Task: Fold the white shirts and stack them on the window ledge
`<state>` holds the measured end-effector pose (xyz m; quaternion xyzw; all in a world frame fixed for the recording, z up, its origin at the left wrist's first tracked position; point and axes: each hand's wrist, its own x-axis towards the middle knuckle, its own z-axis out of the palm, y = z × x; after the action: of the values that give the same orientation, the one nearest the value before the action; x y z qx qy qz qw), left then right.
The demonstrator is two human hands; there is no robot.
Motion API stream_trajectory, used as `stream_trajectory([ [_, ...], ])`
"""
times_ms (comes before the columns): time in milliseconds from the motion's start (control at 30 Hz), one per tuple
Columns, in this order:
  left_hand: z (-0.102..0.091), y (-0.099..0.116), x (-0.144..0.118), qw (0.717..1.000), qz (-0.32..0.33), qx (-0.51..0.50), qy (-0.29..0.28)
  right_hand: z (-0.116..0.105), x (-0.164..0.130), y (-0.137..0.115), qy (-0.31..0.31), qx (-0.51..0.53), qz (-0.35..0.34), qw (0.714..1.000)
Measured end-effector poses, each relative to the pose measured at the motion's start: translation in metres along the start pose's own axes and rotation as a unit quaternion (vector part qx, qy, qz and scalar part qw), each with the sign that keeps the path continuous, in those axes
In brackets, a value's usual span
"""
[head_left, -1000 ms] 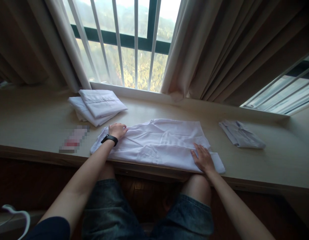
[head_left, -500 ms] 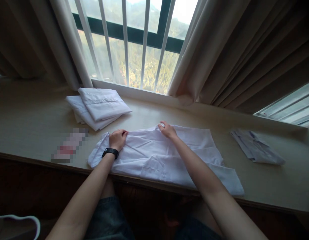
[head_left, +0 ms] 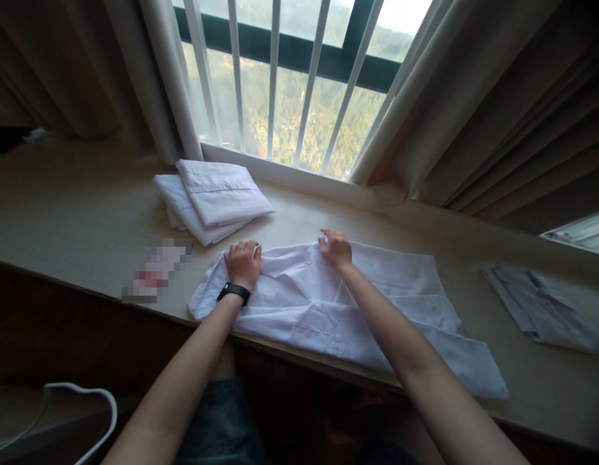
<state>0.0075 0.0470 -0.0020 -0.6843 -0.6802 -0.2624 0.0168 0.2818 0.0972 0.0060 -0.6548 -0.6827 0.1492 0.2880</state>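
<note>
A white shirt [head_left: 299, 290], partly folded and wrinkled, lies along the front edge of the wooden ledge. My left hand [head_left: 244, 263], with a black band at its wrist, rests on the shirt's far edge near its left end. Its fingers bend down over the cloth and its thumb stands apart. Farther right on the same edge, my right hand [head_left: 336, 248] touches the cloth, its index finger and thumb spread. The undersides of both hands are hidden.
Folded white garments [head_left: 222, 194] are stacked at the back left by the barred window [head_left: 290, 84]. A blurred-out pink item [head_left: 161, 268] lies left of the shirt. Another folded garment [head_left: 541, 307] is at the right. Curtains [head_left: 474, 97] hang behind the ledge [head_left: 77, 219].
My left hand has loosened from a closed pinch and lies over the shirt's edge. My right hand stays near the same spot on the cloth. The view has shifted, moving the scene rightward.
</note>
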Motion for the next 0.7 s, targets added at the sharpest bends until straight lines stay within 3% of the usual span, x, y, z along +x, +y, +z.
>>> stream_trajectory([
  [100,-0.006,0.009,-0.008,0.983,0.174,-0.030,-0.051,0.000,-0.042,-0.012,-0.041,-0.100,-0.192,0.975],
  [167,-0.007,0.009,-0.010,0.951,0.285,-0.031,-0.119,0.003,-0.071,-0.014,-0.100,-0.134,-0.254,0.953],
  [200,-0.006,0.006,-0.009,0.938,0.311,-0.024,-0.153,0.004,-0.082,-0.012,-0.127,-0.148,-0.267,0.944],
  [300,-0.001,-0.013,0.001,0.929,0.295,0.007,-0.223,0.003,-0.100,-0.004,-0.185,-0.176,-0.272,0.928],
  [467,-0.001,-0.039,0.022,0.935,0.252,0.038,-0.245,-0.007,-0.097,0.002,-0.217,-0.186,-0.286,0.915],
  [567,-0.010,-0.023,0.018,0.943,0.243,0.061,-0.218,-0.007,-0.100,0.001,-0.195,-0.189,-0.265,0.925],
  [700,-0.021,0.033,-0.011,0.951,0.268,0.049,-0.149,-0.002,-0.104,0.009,-0.153,-0.109,-0.219,0.957],
])
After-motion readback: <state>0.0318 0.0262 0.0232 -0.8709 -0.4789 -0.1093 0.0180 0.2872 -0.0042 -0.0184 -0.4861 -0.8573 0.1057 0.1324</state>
